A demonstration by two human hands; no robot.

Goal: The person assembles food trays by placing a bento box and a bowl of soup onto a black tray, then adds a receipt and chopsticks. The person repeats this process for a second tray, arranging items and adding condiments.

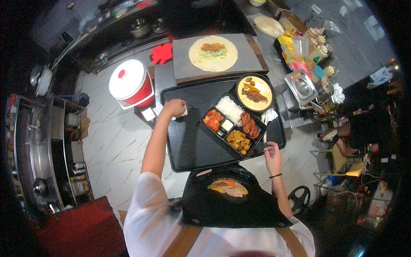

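Observation:
My left hand (174, 108) is closed over the left edge of a black tray (188, 147), with a folded white napkin (184, 112) showing under its fingers. At the tray's right edge, my right hand (272, 151) has its fingers curled at the lower end of thin cutlery (265, 136); whether it grips that is hard to see. A crumpled white tissue (269, 115) wraps the cutlery's upper part. Between my hands, a black compartment box (219, 133) holds rice (230, 109), kimchi-like red food (213, 120), sliced browned meat (249, 125) and yellow-brown stew (238, 141). A round bowl (259, 92) of pale soup with toppings stands behind it.
Beyond the tray, a flatbread (213, 64) with filling lies on a paper-covered board (182, 51). A red-and-white lidded container (132, 83) stands left. Squeeze bottles (317, 53) and a lidded steel pan (301, 88) crowd the right counter. A red mat (81, 231) lies lower left.

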